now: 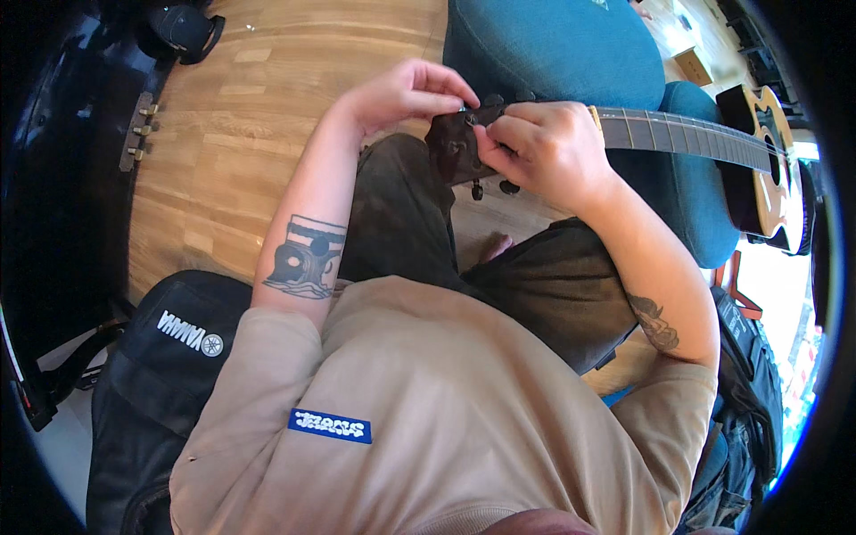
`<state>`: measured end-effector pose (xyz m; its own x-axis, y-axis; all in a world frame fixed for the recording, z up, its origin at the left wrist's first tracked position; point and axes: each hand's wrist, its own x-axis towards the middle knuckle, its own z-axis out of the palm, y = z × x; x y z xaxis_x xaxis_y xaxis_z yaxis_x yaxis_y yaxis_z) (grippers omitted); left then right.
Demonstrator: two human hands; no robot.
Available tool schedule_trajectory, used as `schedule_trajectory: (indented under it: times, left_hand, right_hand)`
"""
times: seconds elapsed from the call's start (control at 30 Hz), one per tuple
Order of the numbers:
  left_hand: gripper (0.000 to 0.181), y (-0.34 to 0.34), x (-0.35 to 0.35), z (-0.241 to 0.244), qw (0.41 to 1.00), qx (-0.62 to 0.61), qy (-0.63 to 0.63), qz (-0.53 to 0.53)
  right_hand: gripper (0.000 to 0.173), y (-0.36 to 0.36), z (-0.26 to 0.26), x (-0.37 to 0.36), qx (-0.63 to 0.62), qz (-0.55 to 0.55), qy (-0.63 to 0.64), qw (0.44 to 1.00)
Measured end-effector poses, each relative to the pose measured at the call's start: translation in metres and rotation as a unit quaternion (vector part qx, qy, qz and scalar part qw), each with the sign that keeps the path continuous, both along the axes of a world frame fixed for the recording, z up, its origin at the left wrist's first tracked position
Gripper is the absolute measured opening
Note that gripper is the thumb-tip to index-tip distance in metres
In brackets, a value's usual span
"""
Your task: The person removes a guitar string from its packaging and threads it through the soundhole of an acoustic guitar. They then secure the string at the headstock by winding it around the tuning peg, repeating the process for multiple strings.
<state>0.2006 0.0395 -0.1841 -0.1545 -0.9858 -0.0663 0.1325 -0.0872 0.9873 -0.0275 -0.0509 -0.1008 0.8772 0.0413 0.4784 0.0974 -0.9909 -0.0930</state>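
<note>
An acoustic guitar [786, 180] lies crosswise before me, its pale-topped body at the far right. Its fretted neck [669, 130] runs left to a dark headstock [458, 150] above my knee. At the headstock's far left corner, the thumb and forefinger of my left hand [408, 93] close on what looks like a tuning peg, mostly hidden by the fingertips. My right hand [545, 144] is curled over the headstock beside the nut. Its fingertips pinch close to a tuning post [471, 120], and whatever lies between them is hidden. Two tuning pegs [493, 188] show along the near edge.
A blue-green upholstered seat [555, 47] stands beyond the neck, and another cushion [695, 200] is under the guitar. A black Yamaha gig bag [187, 354] lies at left. Beside it stands a glossy black piano [67, 167] with pedals [140, 130]. A dark bag [745, 374] is at right.
</note>
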Motion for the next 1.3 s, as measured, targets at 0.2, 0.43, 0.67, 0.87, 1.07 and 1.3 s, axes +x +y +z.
schedule_trajectory:
  times: [0.2,0.43,0.67,0.87,1.07,1.3]
  left_hand:
    - [0.01,-0.008,-0.001,-0.031,0.998,0.039,0.046,-0.003]
    - [0.017,-0.017,-0.01,-0.025,0.998,0.043,0.045,0.004]
    - [0.015,-0.002,-0.005,-0.029,0.97,0.008,0.24,0.031]
    - [0.02,0.003,-0.002,-0.021,0.977,0.026,0.213,-0.009]
    - [0.024,-0.001,0.007,-0.01,0.997,0.031,0.056,-0.031]
    - [0.026,-0.012,-0.007,-0.004,0.995,0.046,-0.076,0.034]
  right_hand:
    - [0.023,0.002,0.0,0.0,-0.007,-0.019,0.007,1.0]
    - [0.02,0.002,-0.001,-0.004,0.0,-0.035,0.001,0.999]
    - [0.02,0.003,0.002,-0.005,-0.002,-0.044,-0.01,0.999]
    - [0.023,0.002,-0.001,-0.008,0.002,-0.035,-0.013,0.999]
    - [0.02,0.0,-0.006,-0.006,-0.007,-0.012,-0.019,1.0]
    - [0.015,0.0,-0.008,-0.006,-0.012,-0.025,0.01,1.0]
